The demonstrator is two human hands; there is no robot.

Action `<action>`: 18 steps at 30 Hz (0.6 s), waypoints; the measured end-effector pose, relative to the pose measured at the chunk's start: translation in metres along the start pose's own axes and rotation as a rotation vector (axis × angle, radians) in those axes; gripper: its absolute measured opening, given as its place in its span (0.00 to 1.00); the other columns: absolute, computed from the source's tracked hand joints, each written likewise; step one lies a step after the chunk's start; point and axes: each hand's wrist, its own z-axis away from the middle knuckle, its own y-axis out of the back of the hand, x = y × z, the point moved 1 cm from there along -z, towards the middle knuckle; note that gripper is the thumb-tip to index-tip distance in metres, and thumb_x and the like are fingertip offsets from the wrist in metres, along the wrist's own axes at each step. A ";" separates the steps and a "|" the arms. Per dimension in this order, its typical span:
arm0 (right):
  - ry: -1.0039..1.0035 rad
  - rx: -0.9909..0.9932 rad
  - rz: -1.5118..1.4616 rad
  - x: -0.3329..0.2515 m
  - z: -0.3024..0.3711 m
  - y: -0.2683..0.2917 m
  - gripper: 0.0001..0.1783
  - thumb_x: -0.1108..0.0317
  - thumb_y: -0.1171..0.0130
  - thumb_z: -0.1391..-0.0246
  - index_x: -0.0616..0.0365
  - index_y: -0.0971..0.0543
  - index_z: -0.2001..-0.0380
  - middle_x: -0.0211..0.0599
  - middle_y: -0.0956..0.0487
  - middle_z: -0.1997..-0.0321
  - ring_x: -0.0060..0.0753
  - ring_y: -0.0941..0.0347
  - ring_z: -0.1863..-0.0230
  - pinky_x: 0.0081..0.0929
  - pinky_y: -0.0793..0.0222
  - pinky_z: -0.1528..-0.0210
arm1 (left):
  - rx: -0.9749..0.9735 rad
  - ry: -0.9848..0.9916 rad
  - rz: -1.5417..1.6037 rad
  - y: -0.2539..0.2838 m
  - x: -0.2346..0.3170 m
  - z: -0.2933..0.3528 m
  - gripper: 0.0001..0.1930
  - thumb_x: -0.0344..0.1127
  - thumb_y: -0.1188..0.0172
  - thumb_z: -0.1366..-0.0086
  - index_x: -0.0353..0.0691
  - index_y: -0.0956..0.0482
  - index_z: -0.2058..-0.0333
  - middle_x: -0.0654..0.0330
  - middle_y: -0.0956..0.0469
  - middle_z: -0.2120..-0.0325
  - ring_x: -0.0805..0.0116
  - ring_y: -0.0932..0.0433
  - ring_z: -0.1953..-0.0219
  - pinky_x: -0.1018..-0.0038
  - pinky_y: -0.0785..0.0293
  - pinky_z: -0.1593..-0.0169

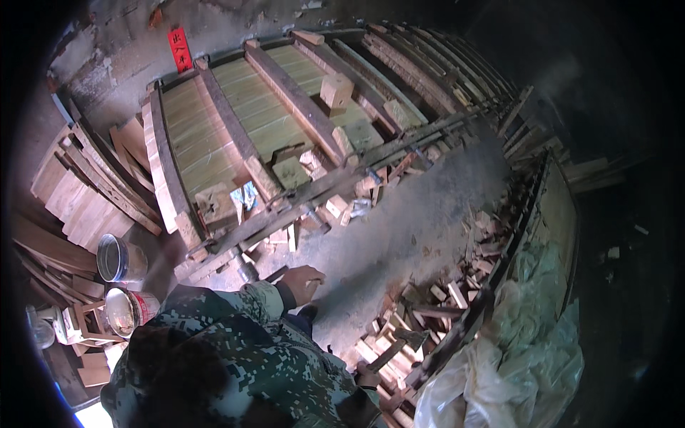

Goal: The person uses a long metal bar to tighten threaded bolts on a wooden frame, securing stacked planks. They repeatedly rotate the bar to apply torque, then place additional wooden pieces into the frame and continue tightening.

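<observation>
My left hand (302,284) hangs over the concrete floor, near the front edge of the long wooden clamping rack (342,170). Its fingers are loosely curled, and nothing shows in them. Lower down and to the right, my right hand (367,376) is closed around the wooden handle of a hatchet (411,338). The dark metal head of the hatchet points up and to the right, above a heap of wood offcuts (385,349). A screw clamp end (247,268) juts from the rack close to my left sleeve.
Glued board panels (235,93) lie under heavy bars on the rack, with a wood block (336,91) on top. Two buckets (120,258) and stacked curved boards (93,185) stand at left. Crumpled plastic sheeting (499,364) and a leaning panel (553,214) are at right.
</observation>
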 end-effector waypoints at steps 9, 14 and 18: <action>-0.085 -0.013 -0.239 -0.188 -0.194 -0.048 0.05 0.80 0.42 0.59 0.63 0.29 0.79 0.37 0.33 0.87 0.38 0.34 0.89 0.34 0.36 0.86 | 0.048 -0.071 -0.063 -0.061 0.011 -0.175 0.07 0.26 0.44 0.44 0.37 0.20 0.66 0.53 0.20 0.71 0.52 0.22 0.66 0.63 0.24 0.61; 0.171 -0.026 0.051 -0.301 -0.316 -0.078 0.08 0.77 0.34 0.58 0.63 0.25 0.76 0.36 0.27 0.82 0.35 0.30 0.85 0.34 0.34 0.82 | 0.259 0.160 -0.199 -0.085 -0.023 -0.276 0.04 0.28 0.43 0.41 0.39 0.19 0.68 0.51 0.21 0.71 0.50 0.22 0.65 0.61 0.25 0.59; 0.114 -0.181 0.237 -0.410 -0.408 -0.116 0.11 0.76 0.32 0.57 0.59 0.27 0.80 0.34 0.27 0.83 0.34 0.31 0.84 0.34 0.35 0.81 | 0.429 0.377 -0.190 -0.090 -0.034 -0.369 0.05 0.26 0.43 0.41 0.38 0.19 0.69 0.52 0.19 0.69 0.54 0.21 0.63 0.66 0.26 0.56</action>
